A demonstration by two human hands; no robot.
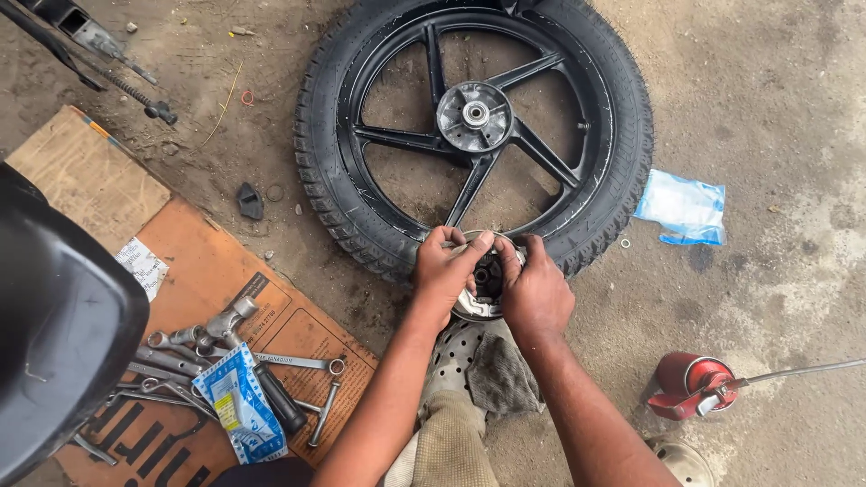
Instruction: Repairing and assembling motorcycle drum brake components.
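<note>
We look down on a rough concrete floor, grey-brown, dusty and stained, under even daylight without hard shadows. We take the flat sheet of cardboard as our landmark. It lies on the floor at the left, orange-brown and printed, with one paler corner. Right of the cardboard the floor shows lighter, blotchy patches. Beyond the cardboard, the floor is strewn with small grit and scraps.
</note>
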